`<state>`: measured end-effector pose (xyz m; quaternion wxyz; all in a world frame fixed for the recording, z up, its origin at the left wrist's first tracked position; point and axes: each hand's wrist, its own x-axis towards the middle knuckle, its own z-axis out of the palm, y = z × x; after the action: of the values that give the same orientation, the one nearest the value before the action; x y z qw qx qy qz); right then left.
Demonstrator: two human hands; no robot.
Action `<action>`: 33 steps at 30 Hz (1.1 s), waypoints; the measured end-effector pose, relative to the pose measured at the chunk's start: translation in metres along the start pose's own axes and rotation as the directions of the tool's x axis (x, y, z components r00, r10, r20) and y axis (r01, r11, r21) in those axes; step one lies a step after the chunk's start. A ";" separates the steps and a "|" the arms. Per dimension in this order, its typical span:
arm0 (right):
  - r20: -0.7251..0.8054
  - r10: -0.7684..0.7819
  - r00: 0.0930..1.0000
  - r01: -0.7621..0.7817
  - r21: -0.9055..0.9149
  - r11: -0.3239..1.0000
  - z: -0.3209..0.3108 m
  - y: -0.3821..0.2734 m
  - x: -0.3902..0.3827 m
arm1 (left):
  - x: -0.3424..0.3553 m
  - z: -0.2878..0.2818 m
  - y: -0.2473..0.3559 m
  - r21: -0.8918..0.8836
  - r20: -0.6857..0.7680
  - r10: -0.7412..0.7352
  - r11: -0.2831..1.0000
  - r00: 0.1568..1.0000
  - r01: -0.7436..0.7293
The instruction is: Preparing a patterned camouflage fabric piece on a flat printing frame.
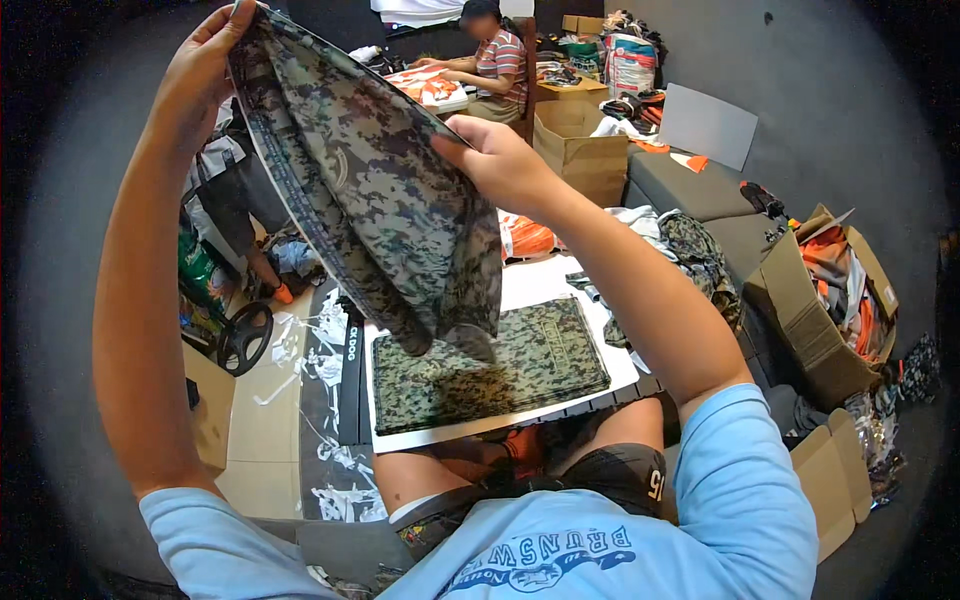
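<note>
A camouflage fabric piece (370, 190) with a pale edge hangs raised over the work surface. My left hand (205, 60) pinches its upper left corner high at the top of the view, and my right hand (490, 155) grips its top edge farther right, lower down, thumb over the cloth. Below, a folded camouflage fabric piece (485, 380) lies flat on a white board (615, 355) above my lap.
A co-worker (495, 70) sits at a table with orange and white material. Cardboard boxes (575, 150) (800, 310) stand behind and at right, near a grey sofa (690, 185) and camouflage cloth (690, 245). A black steering wheel (245, 340) and white scraps (325, 330) lie left.
</note>
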<state>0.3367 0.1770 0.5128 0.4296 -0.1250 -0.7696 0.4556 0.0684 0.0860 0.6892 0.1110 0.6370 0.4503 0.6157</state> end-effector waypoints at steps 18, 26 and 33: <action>-0.069 0.017 0.997 -0.035 -0.265 0.963 -0.045 0.001 -0.029 | 0.017 -0.095 -0.042 -0.122 -0.018 0.018 0.992 1.000 -0.020; 0.154 0.259 0.954 -0.152 -0.497 0.854 -0.098 -0.021 -0.049 | 0.004 -0.127 -0.073 -0.196 -0.130 -0.049 0.980 0.990 0.022; -0.024 0.358 0.933 -0.338 -0.394 0.855 -0.164 -0.015 -0.044 | 0.004 -0.142 -0.109 -0.260 -0.176 -0.127 0.962 0.976 0.078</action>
<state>0.4930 0.2405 0.5366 0.2870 -0.3339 -0.8201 0.3656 -0.1049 0.0921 0.6468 0.1791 0.5316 0.4098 0.7193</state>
